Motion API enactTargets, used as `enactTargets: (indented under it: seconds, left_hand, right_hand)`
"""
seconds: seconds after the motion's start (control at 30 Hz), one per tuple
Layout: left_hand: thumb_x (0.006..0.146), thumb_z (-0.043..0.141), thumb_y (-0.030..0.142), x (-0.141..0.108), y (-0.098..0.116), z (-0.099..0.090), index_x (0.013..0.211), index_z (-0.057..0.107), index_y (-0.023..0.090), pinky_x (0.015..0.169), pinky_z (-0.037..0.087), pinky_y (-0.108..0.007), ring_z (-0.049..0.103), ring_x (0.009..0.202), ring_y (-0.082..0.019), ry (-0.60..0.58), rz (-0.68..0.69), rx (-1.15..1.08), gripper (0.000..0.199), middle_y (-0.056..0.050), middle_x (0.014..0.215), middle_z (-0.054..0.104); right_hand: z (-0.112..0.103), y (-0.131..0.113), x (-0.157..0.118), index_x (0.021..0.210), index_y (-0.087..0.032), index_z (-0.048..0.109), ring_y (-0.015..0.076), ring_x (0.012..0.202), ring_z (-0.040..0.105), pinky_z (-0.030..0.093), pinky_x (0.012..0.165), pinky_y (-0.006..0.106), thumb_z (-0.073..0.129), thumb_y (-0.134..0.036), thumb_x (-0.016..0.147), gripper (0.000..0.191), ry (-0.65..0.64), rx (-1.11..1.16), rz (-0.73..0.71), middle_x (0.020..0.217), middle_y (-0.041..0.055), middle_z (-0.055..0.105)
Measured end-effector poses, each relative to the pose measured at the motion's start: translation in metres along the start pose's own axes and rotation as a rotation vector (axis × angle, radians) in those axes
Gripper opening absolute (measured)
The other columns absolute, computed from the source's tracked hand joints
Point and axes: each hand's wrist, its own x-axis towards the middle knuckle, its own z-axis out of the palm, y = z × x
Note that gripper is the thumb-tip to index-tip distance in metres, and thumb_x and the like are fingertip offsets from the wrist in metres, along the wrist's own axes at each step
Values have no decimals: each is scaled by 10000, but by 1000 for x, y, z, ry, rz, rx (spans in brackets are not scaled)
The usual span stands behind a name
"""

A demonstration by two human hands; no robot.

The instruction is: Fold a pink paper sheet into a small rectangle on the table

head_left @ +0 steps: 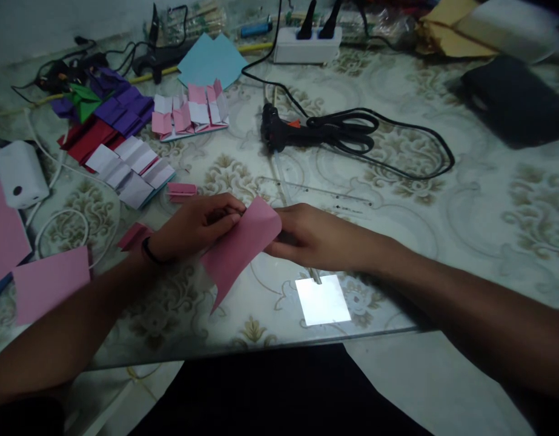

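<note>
A pink sheet of paper (pixel 245 242) is held up off the table between my two hands, its lower left end bending down. My left hand (pixel 204 224) pinches the paper's left edge between thumb and fingers. At the right edge, my right hand (pixel 300 236) grips the same sheet, with its fingertips partly hidden behind it. Just beyond my left hand lies a small folded pink paper piece (pixel 182 192), and another folded pink piece (pixel 134 236) sits beside my left wrist.
A glue gun (pixel 283 130) with a looped black cable lies beyond my hands. Folded white paper pieces (pixel 131 169), purple ones (pixel 125 109) and a power strip (pixel 307 45) are farther back. Pink sheets (pixel 52 284) lie at left, a black object (pixel 515 103) at right.
</note>
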Motion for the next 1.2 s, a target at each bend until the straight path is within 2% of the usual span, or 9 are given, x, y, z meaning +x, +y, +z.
enactTargets:
  seconds: [0.3,0.57,1.2]
  left_hand:
    - [983,579,310,0,2,0,1069,725,186,644,461,-240,615,744,-141,5,8,29,211,-15,898,724]
    - [983,567,310,0,1,0,1062,724,200,675,495,-239,653,786,-149,12,42,46,207,-20,947,751]
    - [1008,573,329,2,0,0,1059,725,189,658,475,-247,660,781,-155,17,76,50,214,-27,940,750]
  right_hand:
    - [0,0,0,915,-155,608,121,679,550,401,659,259,534,-432,1048,317,-1,6,-10,835,35,666]
    - [0,0,0,895,-154,607,123,664,551,398,643,249,541,-424,1039,313,5,1,-5,793,23,648]
    - [0,0,0,873,-153,596,102,623,521,388,617,231,553,-435,1039,330,34,4,-37,733,-5,599]
